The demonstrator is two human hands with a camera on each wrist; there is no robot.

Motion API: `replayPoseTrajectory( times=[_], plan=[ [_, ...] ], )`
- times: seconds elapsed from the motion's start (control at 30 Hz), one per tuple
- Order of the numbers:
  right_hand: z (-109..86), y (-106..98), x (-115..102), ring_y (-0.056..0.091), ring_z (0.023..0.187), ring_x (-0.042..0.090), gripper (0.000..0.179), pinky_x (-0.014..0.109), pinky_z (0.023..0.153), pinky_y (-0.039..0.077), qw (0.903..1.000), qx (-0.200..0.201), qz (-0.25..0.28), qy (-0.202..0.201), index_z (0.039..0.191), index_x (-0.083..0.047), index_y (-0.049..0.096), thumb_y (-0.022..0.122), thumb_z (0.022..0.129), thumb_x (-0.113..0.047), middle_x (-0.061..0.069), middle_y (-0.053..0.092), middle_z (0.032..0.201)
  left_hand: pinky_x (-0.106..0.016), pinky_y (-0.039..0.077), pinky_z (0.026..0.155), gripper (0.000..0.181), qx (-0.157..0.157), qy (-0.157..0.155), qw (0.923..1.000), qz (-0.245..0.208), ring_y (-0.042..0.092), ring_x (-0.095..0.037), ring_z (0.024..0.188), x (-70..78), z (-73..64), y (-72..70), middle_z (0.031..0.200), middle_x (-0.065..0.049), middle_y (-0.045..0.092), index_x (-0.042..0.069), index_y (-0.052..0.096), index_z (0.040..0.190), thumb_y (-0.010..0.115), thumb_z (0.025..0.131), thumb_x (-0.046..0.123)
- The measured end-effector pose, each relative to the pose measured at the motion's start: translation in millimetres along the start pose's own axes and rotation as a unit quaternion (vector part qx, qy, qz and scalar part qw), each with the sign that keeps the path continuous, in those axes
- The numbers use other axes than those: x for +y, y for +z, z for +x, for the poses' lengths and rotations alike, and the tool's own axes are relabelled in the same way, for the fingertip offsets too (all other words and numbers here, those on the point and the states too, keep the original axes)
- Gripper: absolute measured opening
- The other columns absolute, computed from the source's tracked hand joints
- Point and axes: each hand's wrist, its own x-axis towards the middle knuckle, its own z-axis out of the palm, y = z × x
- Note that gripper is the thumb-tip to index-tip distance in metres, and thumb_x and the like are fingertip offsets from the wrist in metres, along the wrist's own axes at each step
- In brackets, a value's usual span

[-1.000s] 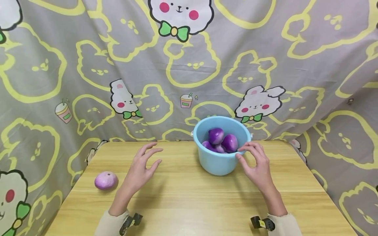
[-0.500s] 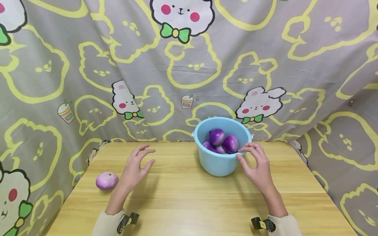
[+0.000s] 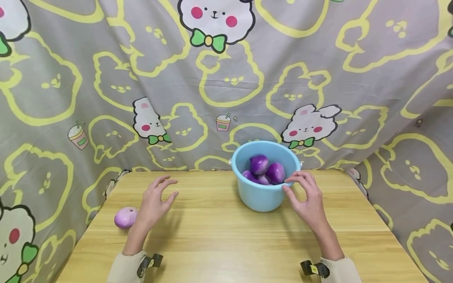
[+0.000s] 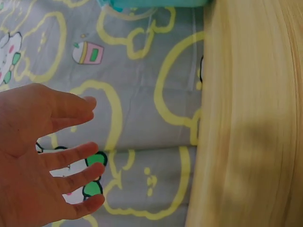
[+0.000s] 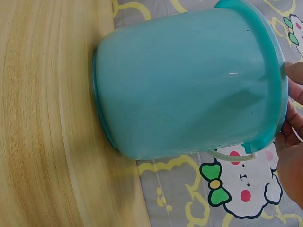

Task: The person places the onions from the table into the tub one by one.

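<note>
A light blue bucket (image 3: 262, 198) stands on the table toward the back, right of centre. Several purple onions (image 3: 275, 173) lie inside it. My right hand (image 3: 308, 196) pinches the bucket's near right rim between thumb and fingers; the right wrist view shows the thumb outside and fingertips over the edge. One more onion (image 3: 125, 218), paler purple, rests on the table at the left. Beside and above it, my left hand (image 3: 154, 202) hovers with relaxed, spread fingers and nothing in them. In the left wrist view that hand (image 4: 47, 156) appears palm-on, against the curtain.
The wooden table (image 3: 226, 243) reaches back to a grey curtain (image 3: 244, 90) with yellow outlines and cartoon faces, which also hangs along both sides. A white bucket handle (image 5: 232, 156) hangs behind the bucket.
My left hand has moved left, away from the bucket and closer to the lone onion, now partly overlapping it in the head view. The right hand stays at the bucket's rim.
</note>
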Motion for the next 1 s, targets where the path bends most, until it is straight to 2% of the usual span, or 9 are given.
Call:
replayPoseTrajectory(
  times=[0.23,0.33,0.53,0.83,1.0],
  plan=[
    [-3.0,-3.3,8.8,0.053,0.115,0.025,0.028,0.023,0.106,0.039,0.9998,0.012,0.001,-0.016,0.101,-0.006,0.075,0.083,0.078,0.007,0.012,0.065,0.112,-0.07,0.044,0.092,0.035,-0.03,-0.012,0.9994,0.013,0.055,-0.051,0.119,-5.1,-3.4,5.8,0.133,-0.025,0.06,0.004,0.072,0.118,0.081,0.084,0.004],
    [-1.7,-2.4,9.3,0.053,0.115,0.024,0.027,0.025,0.106,0.039,0.9997,0.011,0.005,-0.023,0.101,-0.007,0.075,0.082,0.079,0.006,0.011,0.065,0.112,-0.07,0.043,0.095,0.035,-0.029,-0.024,0.9991,0.015,0.054,-0.051,0.12,-6.7,-7.0,3.6,0.133,-0.025,0.06,0.003,0.072,0.117,0.082,0.084,0.003],
    [-0.1,-0.6,6.9,0.052,0.115,0.026,0.025,0.024,0.107,0.038,1.0,0.001,0.004,-0.004,0.1,-0.005,0.074,0.082,0.08,0.008,0.011,0.065,0.112,-0.073,0.04,0.094,0.034,-0.037,-0.032,0.9982,0.033,0.054,-0.051,0.119,-11.2,-16.8,-3.4,0.133,-0.024,0.06,0.005,0.072,0.117,0.081,0.085,0.003],
    [7.9,-0.9,-23.6,0.051,0.108,0.038,0.021,0.021,0.105,0.036,0.9998,0.008,0.016,-0.009,0.096,0.007,0.071,0.078,0.078,0.016,0.023,0.063,0.107,-0.068,0.046,0.089,0.034,-0.011,-0.016,0.9983,0.055,0.057,-0.051,0.115,-20.1,-31.7,-19.4,0.128,-0.024,0.062,0.005,0.072,0.115,0.082,0.082,0.001],
    [3.7,-1.2,-10.6,0.052,0.109,0.034,0.023,0.022,0.105,0.037,0.9999,0.006,0.01,-0.009,0.097,0.002,0.073,0.08,0.078,0.013,0.017,0.064,0.109,-0.068,0.048,0.084,0.033,-0.003,-0.012,0.9979,0.064,0.059,-0.051,0.11,-23.0,-38.3,-24.7,0.125,-0.025,0.064,0.004,0.073,0.112,0.082,0.081,0.001]
  ],
)
